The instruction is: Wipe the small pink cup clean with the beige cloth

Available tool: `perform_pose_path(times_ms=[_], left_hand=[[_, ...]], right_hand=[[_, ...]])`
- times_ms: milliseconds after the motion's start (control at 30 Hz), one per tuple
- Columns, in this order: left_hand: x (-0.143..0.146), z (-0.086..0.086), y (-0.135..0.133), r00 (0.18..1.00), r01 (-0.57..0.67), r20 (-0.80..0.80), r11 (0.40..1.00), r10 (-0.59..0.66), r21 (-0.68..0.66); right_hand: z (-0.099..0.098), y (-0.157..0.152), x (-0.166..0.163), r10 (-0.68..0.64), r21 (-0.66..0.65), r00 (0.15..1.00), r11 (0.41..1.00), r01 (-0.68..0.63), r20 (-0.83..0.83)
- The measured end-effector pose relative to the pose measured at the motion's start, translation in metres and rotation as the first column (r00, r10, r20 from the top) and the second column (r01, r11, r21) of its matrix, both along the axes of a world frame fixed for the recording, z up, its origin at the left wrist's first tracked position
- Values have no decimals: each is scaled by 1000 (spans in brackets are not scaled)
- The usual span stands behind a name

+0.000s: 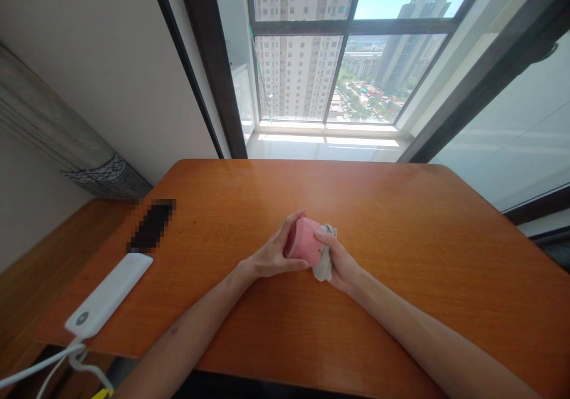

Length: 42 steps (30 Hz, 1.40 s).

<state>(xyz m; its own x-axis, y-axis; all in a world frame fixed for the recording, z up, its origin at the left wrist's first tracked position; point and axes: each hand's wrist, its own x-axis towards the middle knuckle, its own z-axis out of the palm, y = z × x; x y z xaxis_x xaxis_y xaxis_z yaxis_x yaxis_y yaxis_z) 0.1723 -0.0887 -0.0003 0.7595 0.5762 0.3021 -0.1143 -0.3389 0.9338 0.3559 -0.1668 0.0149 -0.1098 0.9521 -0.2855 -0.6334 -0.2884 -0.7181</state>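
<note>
A pink cup (pixel 307 243), which looks tipped onto its side with its opening toward the left, is held over the middle of the wooden table (pixel 392 209). My left hand (pixel 276 253) grips it around the rim end, thumb below and fingers above. On the other side my right hand (pixel 339 262) clasps a pale grey cloth (pixel 323 268) against the cup's base, its thumb lying on the cup. The fingers of the right hand are mostly hidden behind the cloth.
A white power strip (pixel 109 295) lies at the table's left, its white cable (pixel 40 368) running off the front left edge. Beyond it is a pixelated dark object (pixel 152 225). A curtain (pixel 66 120) hangs at left; a window (pixel 325 78) stands behind the table.
</note>
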Motion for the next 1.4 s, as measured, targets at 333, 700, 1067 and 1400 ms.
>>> perform_pose_path(times_ms=[333, 700, 1067, 1400], left_hand=[[1, 0, -2, 999, -32, -19, 999, 32, -15], [-2, 4, -1, 1000, -12, 12, 990, 14, -143], [-4, 7, 1, 1000, 15, -1, 988, -16, -157], [-3, 3, 2, 988, 110, 125, 984, -92, -143]], right_hand=[[0, 1, 0, -18, 79, 988, 997, 6, 151], [-3, -10, 5, -148, 465, 615, 792, -395, 775], [-13, 4, 9, -509, 628, 381, 519, -580, 772], [0, -16, -3, -48, 369, 781, 898, -239, 623]])
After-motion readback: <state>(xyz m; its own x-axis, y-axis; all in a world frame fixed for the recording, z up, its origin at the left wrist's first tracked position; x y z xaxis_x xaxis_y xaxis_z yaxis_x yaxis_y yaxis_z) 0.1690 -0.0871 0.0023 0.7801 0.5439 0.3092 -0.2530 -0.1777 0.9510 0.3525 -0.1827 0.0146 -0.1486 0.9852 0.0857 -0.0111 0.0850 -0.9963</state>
